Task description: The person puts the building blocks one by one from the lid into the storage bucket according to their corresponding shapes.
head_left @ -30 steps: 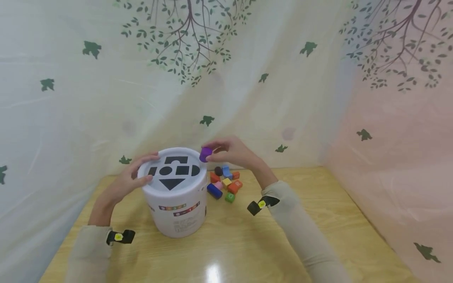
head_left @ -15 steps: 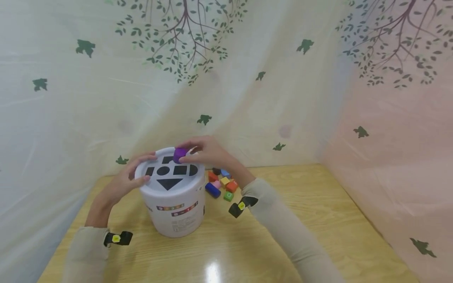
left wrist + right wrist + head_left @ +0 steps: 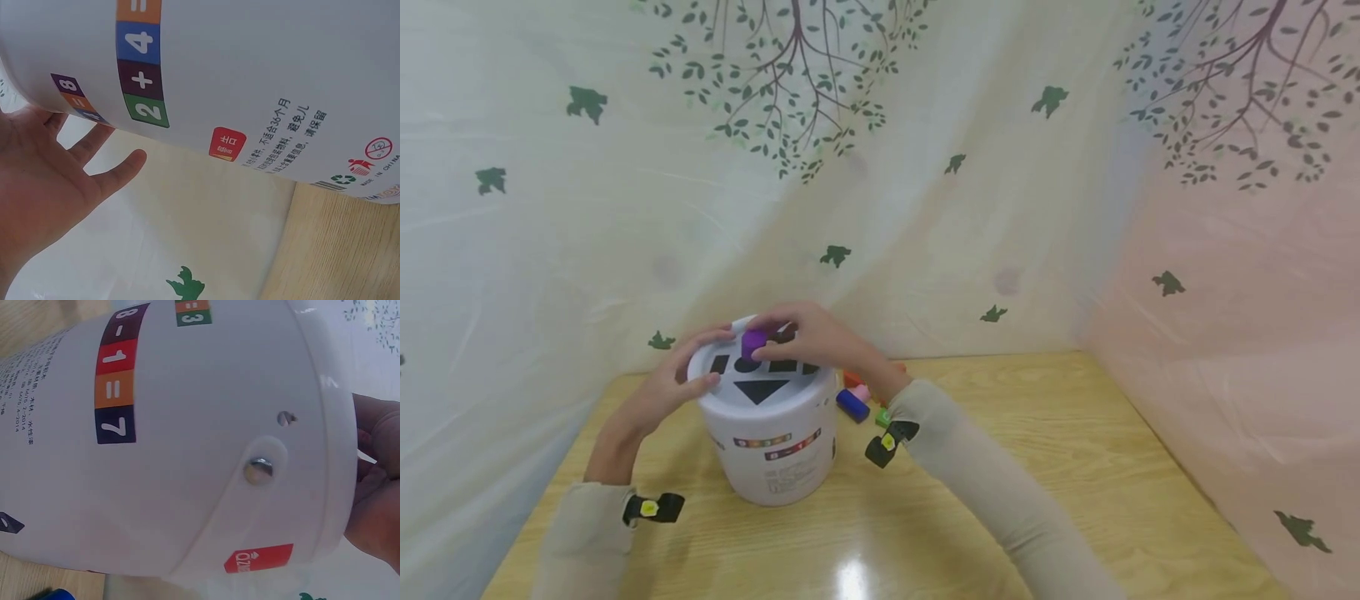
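A white bucket [image 3: 782,462] with a shape-cut lid stands on the table. My left hand [image 3: 658,387] rests on the lid's left edge, thumb and fingers spread; the left wrist view shows that hand [image 3: 53,169] beside the bucket wall [image 3: 206,75]. My right hand [image 3: 820,335] pinches a small purple block [image 3: 753,343] between thumb and fingers. The block sits right at the round hole [image 3: 746,365] in the lid, covering part of it. In the right wrist view the right hand [image 3: 381,481] shows beyond the lid rim, and the block is hidden.
Behind the right forearm, several coloured blocks lie on the wooden table [image 3: 1037,450], among them a blue cylinder [image 3: 853,406] and a green block [image 3: 883,417]. A leaf-printed curtain [image 3: 910,217] hangs behind the table.
My right hand has carried the purple block left from beside the lid's right rim, over the lid, to the round hole. The left hand keeps its place on the rim.
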Tool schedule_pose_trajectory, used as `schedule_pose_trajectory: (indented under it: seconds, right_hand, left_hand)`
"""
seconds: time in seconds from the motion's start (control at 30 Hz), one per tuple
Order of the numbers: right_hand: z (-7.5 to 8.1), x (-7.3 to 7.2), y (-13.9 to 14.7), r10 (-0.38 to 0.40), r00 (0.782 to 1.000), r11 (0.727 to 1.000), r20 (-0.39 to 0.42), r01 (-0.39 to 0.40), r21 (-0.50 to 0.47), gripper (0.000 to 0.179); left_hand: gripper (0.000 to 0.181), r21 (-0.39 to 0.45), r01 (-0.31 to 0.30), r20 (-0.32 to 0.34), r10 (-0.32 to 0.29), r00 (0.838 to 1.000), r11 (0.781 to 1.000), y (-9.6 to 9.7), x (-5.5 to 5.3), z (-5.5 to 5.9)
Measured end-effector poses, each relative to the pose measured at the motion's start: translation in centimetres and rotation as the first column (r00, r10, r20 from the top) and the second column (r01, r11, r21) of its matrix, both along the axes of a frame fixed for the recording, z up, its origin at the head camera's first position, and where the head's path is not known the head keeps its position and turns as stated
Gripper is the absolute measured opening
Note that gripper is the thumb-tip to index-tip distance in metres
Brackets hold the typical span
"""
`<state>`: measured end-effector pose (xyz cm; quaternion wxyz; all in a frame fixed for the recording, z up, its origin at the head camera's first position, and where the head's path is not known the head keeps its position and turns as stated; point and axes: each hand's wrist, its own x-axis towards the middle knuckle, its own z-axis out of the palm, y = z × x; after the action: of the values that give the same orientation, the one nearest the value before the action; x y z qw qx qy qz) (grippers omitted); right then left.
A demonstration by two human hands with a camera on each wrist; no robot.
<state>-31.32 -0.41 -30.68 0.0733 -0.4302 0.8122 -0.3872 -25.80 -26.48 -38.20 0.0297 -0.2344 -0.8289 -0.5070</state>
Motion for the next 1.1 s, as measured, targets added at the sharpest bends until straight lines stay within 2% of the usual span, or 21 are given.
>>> schedule_pose_trajectory:
  seconds: [0.2,0.5,0.7,0.87,1.1]
  right_hand:
    - [-0.4,0.2,-0.8,0.016,1.000,1.000,-0.016,-0.016,-0.009,0.045]
    - [-1.5,0.8,-1.3,-0.047,0.999,0.999,-0.021,0.047,0.008,0.043]
    - [-1.8,0.8,-1.2,-0.033,0.996,0.999,-0.077,0.034,0.010,0.043]
    - [-1.7,0.8,-1.2,-0.042,0.988,0.997,-0.148,0.051,0.056,0.043]
    - [-1.6,0.9,-1.2,-0.057,0.983,0.992,-0.173,0.074,0.098,0.043]
  left_hand:
    - [0.058,0.021,0.005,-0.009,-0.005,1.000,1.000,0.0,-0.1,0.0]
    - [0.058,0.064,0.003,-0.007,-0.003,1.000,0.998,-0.1,0.2,-0.3]
    - [0.056,0.061,-0.011,-0.019,0.012,1.000,0.998,0.0,0.2,-0.4]
    - [0.056,0.054,-0.009,-0.016,0.009,1.000,0.998,0.1,0.1,-0.4]
    - [0.057,0.045,-0.007,-0.016,0.008,1.000,0.999,0.0,-0.2,-0.5]
